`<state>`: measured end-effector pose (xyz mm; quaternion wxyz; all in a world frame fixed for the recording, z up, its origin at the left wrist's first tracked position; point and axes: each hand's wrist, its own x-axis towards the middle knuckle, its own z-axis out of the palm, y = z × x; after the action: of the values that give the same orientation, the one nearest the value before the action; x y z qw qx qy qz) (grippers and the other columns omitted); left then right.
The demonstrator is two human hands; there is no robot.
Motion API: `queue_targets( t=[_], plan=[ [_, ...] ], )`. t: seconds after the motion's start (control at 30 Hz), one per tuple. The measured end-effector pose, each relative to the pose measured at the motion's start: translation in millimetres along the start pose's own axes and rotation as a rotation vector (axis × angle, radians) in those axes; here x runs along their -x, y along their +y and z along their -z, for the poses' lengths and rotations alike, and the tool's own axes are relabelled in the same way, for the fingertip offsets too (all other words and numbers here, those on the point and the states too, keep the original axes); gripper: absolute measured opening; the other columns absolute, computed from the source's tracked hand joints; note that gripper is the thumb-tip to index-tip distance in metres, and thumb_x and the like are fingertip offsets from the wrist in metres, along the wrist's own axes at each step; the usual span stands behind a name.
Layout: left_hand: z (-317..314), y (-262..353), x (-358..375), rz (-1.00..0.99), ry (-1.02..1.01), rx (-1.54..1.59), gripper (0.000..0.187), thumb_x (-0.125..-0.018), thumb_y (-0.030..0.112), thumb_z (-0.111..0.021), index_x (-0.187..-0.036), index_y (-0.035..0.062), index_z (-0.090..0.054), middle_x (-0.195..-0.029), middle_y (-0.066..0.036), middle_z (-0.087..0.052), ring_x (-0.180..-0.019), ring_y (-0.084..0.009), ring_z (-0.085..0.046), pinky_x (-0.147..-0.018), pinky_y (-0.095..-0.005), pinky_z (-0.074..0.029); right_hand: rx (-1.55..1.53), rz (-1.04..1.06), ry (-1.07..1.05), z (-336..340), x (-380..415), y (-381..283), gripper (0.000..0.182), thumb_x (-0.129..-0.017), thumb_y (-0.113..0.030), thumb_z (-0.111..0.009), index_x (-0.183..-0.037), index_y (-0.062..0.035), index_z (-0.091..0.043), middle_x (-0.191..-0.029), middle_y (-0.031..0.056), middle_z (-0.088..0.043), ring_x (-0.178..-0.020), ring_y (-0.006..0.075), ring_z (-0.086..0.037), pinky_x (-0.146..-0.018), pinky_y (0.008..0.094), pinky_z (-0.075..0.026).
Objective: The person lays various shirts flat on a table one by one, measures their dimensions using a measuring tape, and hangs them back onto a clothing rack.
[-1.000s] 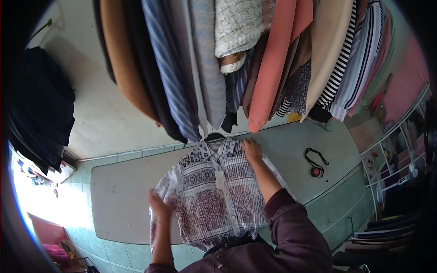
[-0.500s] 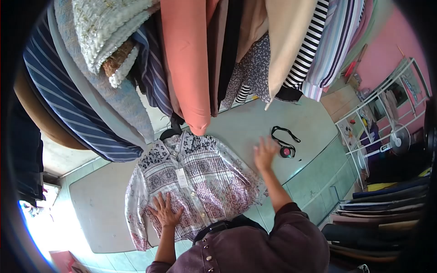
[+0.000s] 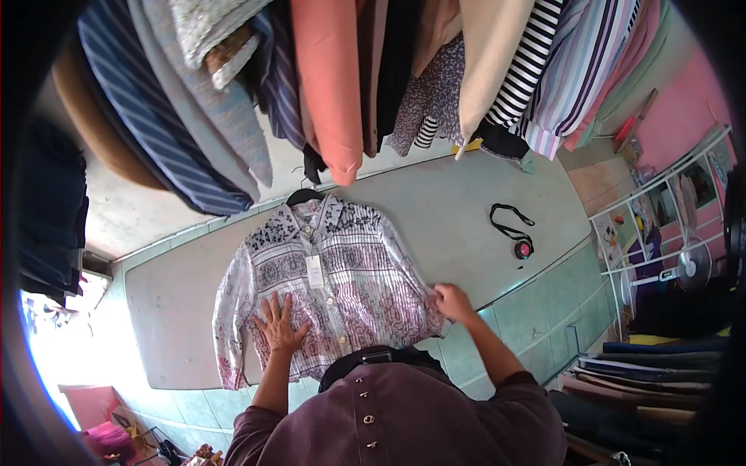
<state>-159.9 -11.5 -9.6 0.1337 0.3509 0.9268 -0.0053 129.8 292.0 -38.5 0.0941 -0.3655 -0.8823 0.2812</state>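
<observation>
A patterned long-sleeved shirt (image 3: 361, 268) with buttons and a white tag (image 3: 314, 272) lies spread on the pale table, a black hanger (image 3: 305, 196) in its collar. My left hand (image 3: 280, 324) rests flat on the shirt's lower left part, fingers spread. On the right, my right hand (image 3: 451, 302) has its fingers closed on the edge of the shirt's right sleeve (image 3: 408, 268). The fingertips are partly hidden.
A black strap with a round black and pink device (image 3: 522, 248) lies on the table (image 3: 458, 202) at the right. Hanging clothes (image 3: 326, 85) crowd the top. A white metal rack (image 3: 660, 202) and folded clothes (image 3: 645, 373) stand at the right.
My right hand has moved down and left from above the table and closed on the sleeve. My left hand stays flat on the shirt. The view has shifted slightly.
</observation>
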Motion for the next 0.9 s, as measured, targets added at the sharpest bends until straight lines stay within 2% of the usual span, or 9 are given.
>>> queue_targets(
  t=[0.03,0.13,0.27,0.47,0.53,0.67,0.73,0.8,0.9],
  plan=[
    [-0.6,-0.8,1.4,-0.009,0.010,0.021,0.084,-0.065,0.061,-0.053,-0.135,0.0235,-0.024,-0.143,-0.008,-0.012,-0.131,-0.0342,-0.007,-0.097,-0.0627,-0.001,-0.091,-0.097,-0.175,4.2,-11.9,10.7,0.025,-0.068,-0.021,-0.062,-0.088,-0.0070,-0.054,-0.076,0.0175,-0.057,-0.071,0.0344,-0.055,-0.063,0.0417,-0.044],
    [-5.8,-2.3,5.2,-0.019,0.041,0.044,0.083,-0.066,0.059,-0.055,-0.135,0.0233,-0.025,-0.143,-0.008,-0.012,-0.130,-0.0343,-0.007,-0.097,-0.0625,0.000,0.101,-0.304,0.468,51.1,-69.6,43.2,0.008,-0.076,-0.009,-0.051,-0.081,-0.0029,-0.054,-0.072,0.0160,-0.058,-0.069,0.0339,-0.056,-0.063,0.0407,-0.045],
    [-7.7,-3.2,11.1,-0.014,0.060,0.081,0.082,-0.066,0.057,-0.056,-0.134,0.0243,-0.025,-0.143,-0.007,-0.012,-0.131,-0.0329,-0.008,-0.097,-0.0624,0.001,0.359,-0.059,0.699,82.8,-92.0,-19.1,0.038,-0.073,-0.009,-0.057,-0.108,-0.0015,-0.046,-0.109,0.0204,-0.049,-0.105,0.0376,-0.043,-0.085,0.0452,-0.037],
    [2.3,-14.7,17.7,-0.012,0.056,0.166,0.073,-0.070,0.048,-0.059,-0.131,0.0197,-0.032,-0.141,-0.011,-0.017,-0.130,-0.0339,-0.011,-0.100,-0.0576,-0.004,0.337,-0.092,-0.018,-52.9,-35.0,-81.5,0.072,-0.075,-0.048,-0.055,-0.134,-0.0201,-0.025,-0.137,0.0197,-0.021,-0.125,0.0431,-0.017,-0.095,0.0623,-0.012],
    [-4.3,-46.0,14.2,-0.174,0.179,0.544,0.060,-0.073,0.036,-0.059,-0.125,0.0110,-0.041,-0.136,-0.016,-0.027,-0.126,-0.0356,-0.022,-0.103,-0.0490,-0.013,0.336,-0.035,0.030,-72.0,-33.6,-67.8,0.071,-0.075,-0.057,-0.049,-0.135,-0.0297,-0.021,-0.141,0.0158,-0.012,-0.128,0.0425,-0.010,-0.092,0.0674,-0.007],
    [-46.7,-139.7,43.7,0.504,0.943,0.121,0.054,-0.076,0.025,-0.056,-0.120,-0.0019,-0.040,-0.120,-0.019,-0.044,-0.114,-0.0341,-0.036,-0.096,-0.0444,-0.025,0.380,-0.037,-0.009,-68.9,-44.5,-64.0,0.074,-0.074,-0.059,-0.048,-0.136,-0.0302,-0.019,-0.143,0.0115,-0.007,-0.129,0.0395,-0.005,-0.094,0.0649,-0.006],
    [-46.0,-163.4,68.5,0.879,0.515,0.017,0.051,-0.076,0.032,-0.056,-0.118,0.0055,-0.043,-0.116,-0.015,-0.049,-0.111,-0.0341,-0.038,-0.096,-0.0460,-0.020,0.387,-0.014,-0.018,-67.5,-48.4,-62.0,0.074,-0.074,-0.060,-0.047,-0.136,-0.0314,-0.018,-0.143,0.0102,-0.006,-0.130,0.0381,-0.004,-0.095,0.0638,-0.004],
    [-35.0,-193.3,80.8,0.491,0.446,0.079,0.036,-0.072,0.027,-0.060,-0.100,0.0043,-0.053,-0.100,-0.015,-0.056,-0.110,-0.0319,-0.039,-0.091,-0.0431,-0.028,0.400,-0.030,-0.041,-68.1,-51.1,-62.6,0.074,-0.074,-0.060,-0.047,-0.136,-0.0319,-0.017,-0.144,0.0091,-0.005,-0.130,0.0378,-0.003,-0.096,0.0630,-0.003],
    [1.5,-223.4,62.0,0.445,0.246,0.610,0.031,-0.077,0.021,-0.058,-0.100,-0.0003,-0.054,-0.090,-0.014,-0.058,-0.085,-0.0244,-0.054,-0.074,-0.0329,-0.042,0.408,-0.032,-0.082,-66.6,-56.9,-63.9,0.073,-0.076,-0.060,-0.045,-0.136,-0.0302,-0.017,-0.144,0.0096,-0.002,-0.130,0.0400,-0.001,-0.095,0.0642,-0.005]
  ],
)
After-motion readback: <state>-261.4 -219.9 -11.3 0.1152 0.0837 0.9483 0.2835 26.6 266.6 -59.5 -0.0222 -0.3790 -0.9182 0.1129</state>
